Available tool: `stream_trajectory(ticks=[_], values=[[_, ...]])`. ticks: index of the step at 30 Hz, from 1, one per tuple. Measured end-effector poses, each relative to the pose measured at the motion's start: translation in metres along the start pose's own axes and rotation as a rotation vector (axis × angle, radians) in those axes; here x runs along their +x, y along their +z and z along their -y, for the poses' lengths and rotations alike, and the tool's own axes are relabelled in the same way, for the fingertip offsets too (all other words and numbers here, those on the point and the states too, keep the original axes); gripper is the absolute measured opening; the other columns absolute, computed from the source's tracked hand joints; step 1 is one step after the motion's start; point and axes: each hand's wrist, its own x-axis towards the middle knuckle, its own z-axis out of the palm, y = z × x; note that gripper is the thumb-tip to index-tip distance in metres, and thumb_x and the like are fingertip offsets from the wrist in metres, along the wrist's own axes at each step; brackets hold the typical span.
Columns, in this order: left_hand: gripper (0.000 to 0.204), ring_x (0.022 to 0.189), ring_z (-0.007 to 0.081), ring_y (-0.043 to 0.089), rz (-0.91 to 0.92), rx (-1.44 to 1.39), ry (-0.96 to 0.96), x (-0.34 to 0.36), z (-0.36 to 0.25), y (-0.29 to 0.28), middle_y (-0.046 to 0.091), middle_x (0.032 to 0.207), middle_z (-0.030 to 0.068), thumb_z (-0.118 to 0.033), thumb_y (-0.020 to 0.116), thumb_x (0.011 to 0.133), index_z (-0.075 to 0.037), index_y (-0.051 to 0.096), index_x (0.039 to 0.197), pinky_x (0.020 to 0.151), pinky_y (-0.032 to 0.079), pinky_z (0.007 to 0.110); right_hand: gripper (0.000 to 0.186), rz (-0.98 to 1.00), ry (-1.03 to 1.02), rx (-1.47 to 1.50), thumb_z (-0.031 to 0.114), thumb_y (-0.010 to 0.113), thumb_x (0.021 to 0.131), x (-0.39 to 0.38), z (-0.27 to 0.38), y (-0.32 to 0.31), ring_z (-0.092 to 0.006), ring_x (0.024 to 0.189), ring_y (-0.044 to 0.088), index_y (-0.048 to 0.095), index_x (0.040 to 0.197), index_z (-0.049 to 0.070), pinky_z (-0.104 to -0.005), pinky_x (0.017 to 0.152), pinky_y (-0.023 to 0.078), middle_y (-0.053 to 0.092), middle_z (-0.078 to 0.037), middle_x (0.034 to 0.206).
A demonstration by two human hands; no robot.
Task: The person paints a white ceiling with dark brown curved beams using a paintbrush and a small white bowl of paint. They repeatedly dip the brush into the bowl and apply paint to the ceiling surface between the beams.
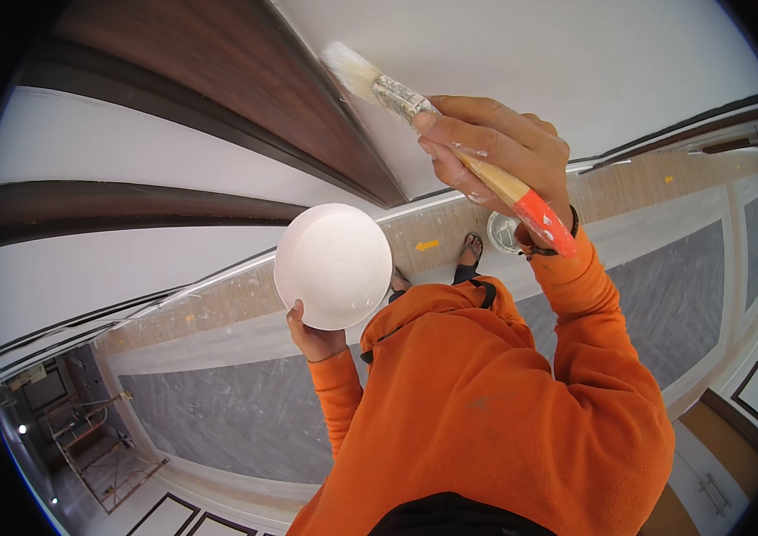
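In my right hand [495, 147] is a paintbrush [513, 188], its wooden handle red toward the end and its metal band smeared with paint. The pale bristles point up and left, by the edge where the white wall [522, 54] meets a dark wood panel [209, 54]; whether they touch cannot be told. Lower down, my left hand [318, 338] grips the rim of a round white bowl [333, 266], tilted so that its pale inside shows. I cannot make out how much paint the bowl holds.
A small clear container [504, 232] stands on the floor by my feet. Yellow arrows [428, 245] mark the wood-look floor strip. Dark trim [129, 204] runs along the left wall. A metal scaffold frame [98, 447] stands at the far lower left.
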Motion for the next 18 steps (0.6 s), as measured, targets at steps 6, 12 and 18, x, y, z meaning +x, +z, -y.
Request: stream_trajectory(ticks=[6,12,18], values=[[0.067,0.136,0.0323,0.052,0.004,0.014,-0.005,0.0,-0.001,0.001,0.053,0.148,0.0141,-0.038,0.056,0.093,-0.003,0.045,0.149,0.111,0.045,0.049,0.04,-0.001,-0.013,-0.007,-0.004,0.084,0.071,-0.01,0.002,0.008,-0.014,0.063,0.07,0.077,0.108,0.009,-0.0225,0.052,0.054,0.076,-0.01,0.094],[0.068,0.137,0.0323,0.051,0.018,0.01,-0.008,0.002,-0.001,0.0,0.052,0.148,0.0139,-0.039,0.056,0.093,-0.004,0.044,0.15,0.111,0.045,0.05,0.036,0.036,0.007,-0.008,-0.005,0.081,0.072,-0.02,0.003,0.006,-0.0142,0.064,0.069,0.075,0.106,0.007,-0.0224,0.049,0.053,0.074,-0.009,0.093],[0.068,0.137,0.0322,0.051,0.007,0.024,0.002,0.001,-0.003,0.0,0.052,0.148,0.0137,-0.039,0.056,0.093,-0.004,0.044,0.15,0.111,0.045,0.049,0.04,0.069,0.019,-0.018,0.001,0.082,0.076,-0.046,-0.004,0.013,-0.0144,0.064,0.068,0.07,0.113,0.008,-0.0237,0.046,0.051,0.072,-0.007,0.099]])
